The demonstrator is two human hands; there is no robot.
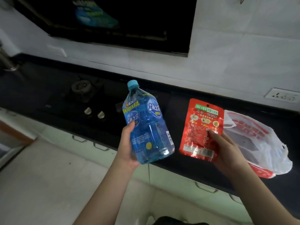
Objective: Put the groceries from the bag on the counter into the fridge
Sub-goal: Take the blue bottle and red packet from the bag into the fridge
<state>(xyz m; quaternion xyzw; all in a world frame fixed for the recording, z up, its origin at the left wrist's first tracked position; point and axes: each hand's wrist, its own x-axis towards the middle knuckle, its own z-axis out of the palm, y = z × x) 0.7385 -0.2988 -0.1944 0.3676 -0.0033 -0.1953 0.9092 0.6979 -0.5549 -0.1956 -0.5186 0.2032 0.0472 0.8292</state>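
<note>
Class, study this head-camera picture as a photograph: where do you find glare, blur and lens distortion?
Head view: glare glints on the red packet and the blue bottle; the range hood and upper left corner are dark and blurred; the wide-angle lens bends the counter edge; the bottle and packet labels are the sharpest parts.

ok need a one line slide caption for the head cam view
Left hand holds a blue water bottle, right hand a red snack packet, above the dark counter beside the plastic bag.

A home kitchen: gas hob in dark counter, range hood above
</note>
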